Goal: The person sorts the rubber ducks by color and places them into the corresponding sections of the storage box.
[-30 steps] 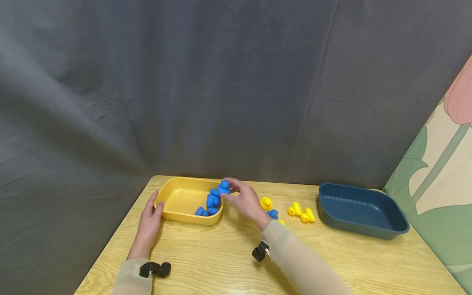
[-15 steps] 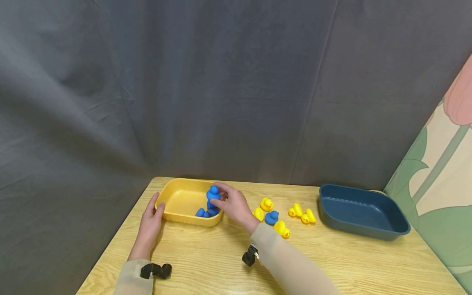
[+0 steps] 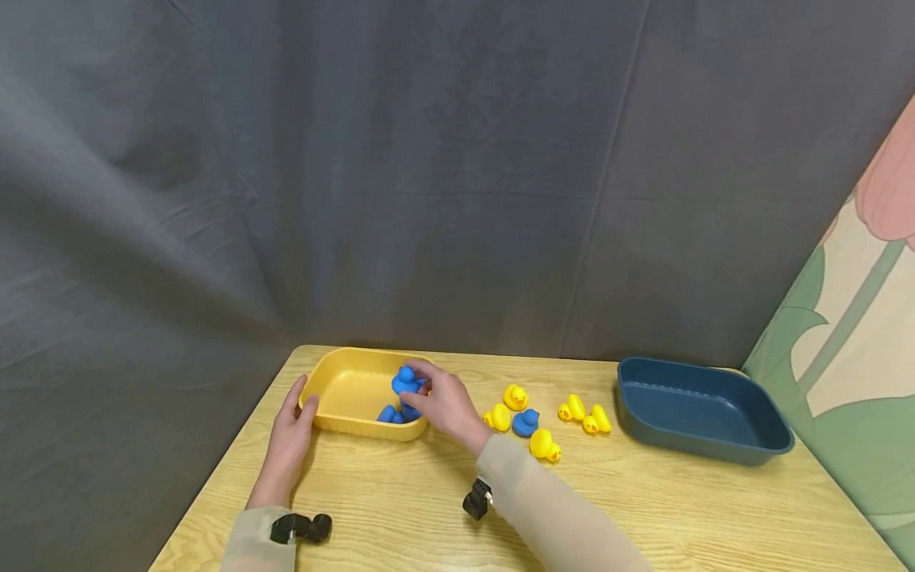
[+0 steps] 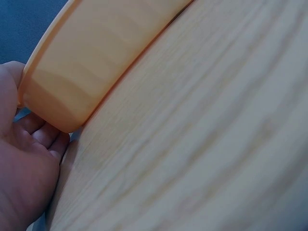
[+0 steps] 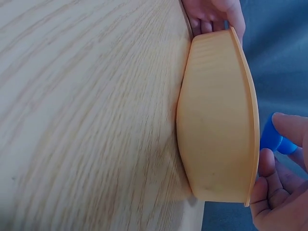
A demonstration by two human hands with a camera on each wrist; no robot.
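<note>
In the head view my right hand (image 3: 445, 401) pinches a blue rubber duck (image 3: 404, 380) between thumb and fingers, over the right part of the yellow tray (image 3: 343, 425). Under it, more blue ducks (image 3: 389, 414) lie inside the tray, partly hidden by the held duck and the hand. The right wrist view shows the held blue duck (image 5: 270, 136) just past the tray's rim. My left hand (image 3: 288, 429) holds the tray at its left end. In the left wrist view the thumb is at the rim and the bent fingers (image 4: 45, 134) lie against the outer wall.
Right of the tray on the wooden table (image 3: 400, 508) lies a blue duck (image 3: 525, 423) among three yellow ducks (image 3: 546, 446). Two more yellow ducks (image 3: 596, 419) lie further right, close to a dark blue tray (image 3: 704, 449). A grey curtain (image 3: 457, 199) hangs behind the table.
My right hand has moved left with the blue duck, from the tray's right rim to over its inside. Ducks behind the right forearm have come into view. The left hand stays put.
</note>
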